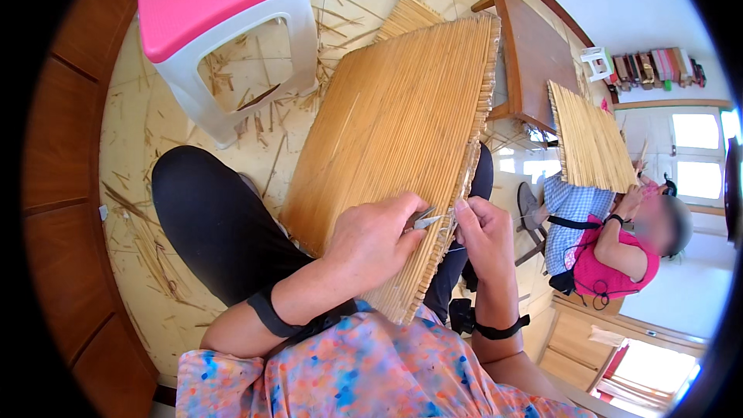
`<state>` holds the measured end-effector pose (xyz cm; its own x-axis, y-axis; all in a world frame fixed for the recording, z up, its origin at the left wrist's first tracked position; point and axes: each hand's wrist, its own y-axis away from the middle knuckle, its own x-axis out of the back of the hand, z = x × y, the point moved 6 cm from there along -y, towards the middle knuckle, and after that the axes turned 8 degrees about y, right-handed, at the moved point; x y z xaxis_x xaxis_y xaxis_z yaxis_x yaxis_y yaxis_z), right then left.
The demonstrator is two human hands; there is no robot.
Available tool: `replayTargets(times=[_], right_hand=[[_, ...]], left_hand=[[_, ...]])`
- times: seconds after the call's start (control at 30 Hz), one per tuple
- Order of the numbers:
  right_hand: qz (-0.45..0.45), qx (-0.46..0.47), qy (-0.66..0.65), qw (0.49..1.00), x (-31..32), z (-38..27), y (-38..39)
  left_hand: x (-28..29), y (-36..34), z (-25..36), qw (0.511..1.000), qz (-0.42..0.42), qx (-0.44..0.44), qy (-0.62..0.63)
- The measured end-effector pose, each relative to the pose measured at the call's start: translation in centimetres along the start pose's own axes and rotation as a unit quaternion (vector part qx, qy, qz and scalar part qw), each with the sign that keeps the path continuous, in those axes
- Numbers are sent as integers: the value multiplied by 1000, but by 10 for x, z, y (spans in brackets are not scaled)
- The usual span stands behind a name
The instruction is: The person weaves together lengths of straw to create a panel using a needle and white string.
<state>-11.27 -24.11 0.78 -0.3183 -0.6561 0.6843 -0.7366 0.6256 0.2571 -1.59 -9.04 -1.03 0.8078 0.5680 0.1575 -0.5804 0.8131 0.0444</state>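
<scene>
A board-like mat of tightly packed straw-coloured stalks (pixel 387 108) lies slanted across my lap, its trimmed, stitched edge on the right. My left hand (pixel 375 236) rests on the mat near that edge, closed around small thread snips (pixel 427 222) whose pointed metal blades stick out past the fingers. Just across the edge, my right hand (pixel 484 236) is closed, thumb and fingers pinching at the mat's rim. A thin pale thread seems to run by the right fingers. The snips' handles are hidden inside the left hand.
A pink-topped white stool (pixel 224 8) stands at the far left. Loose stalk scraps (pixel 159 251) litter the tiled floor. Behind the mat stands a brown wooden table (pixel 534 54). On the right, a seated person (pixel 619 251) handles another stalk mat (pixel 592 139). Wooden cabinets (pixel 62 131) line the left.
</scene>
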Motion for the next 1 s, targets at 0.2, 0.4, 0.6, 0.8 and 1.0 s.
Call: replayTargets(times=[0.2, 0.4, 0.6, 0.8, 1.0], right_hand=[[-9, 1, -25, 1000, -1, 1, 3], [-12, 15, -13, 1000, 1, -4, 5], [-14, 3, -16, 1000, -2, -6, 5], [-2, 2, -28, 1000, 0, -3, 5], [-9, -10, -29, 999, -1, 1, 2]], left_hand=[[-5, 2, 5, 999, 9, -20, -44], [-5, 0, 18, 990, 11, 9, -138], [-6, -4, 31, 979, -13, 31, -202], [-14, -3, 31, 983, 14, 44, -180], [-6, 8, 5, 992, 113, 58, -12]])
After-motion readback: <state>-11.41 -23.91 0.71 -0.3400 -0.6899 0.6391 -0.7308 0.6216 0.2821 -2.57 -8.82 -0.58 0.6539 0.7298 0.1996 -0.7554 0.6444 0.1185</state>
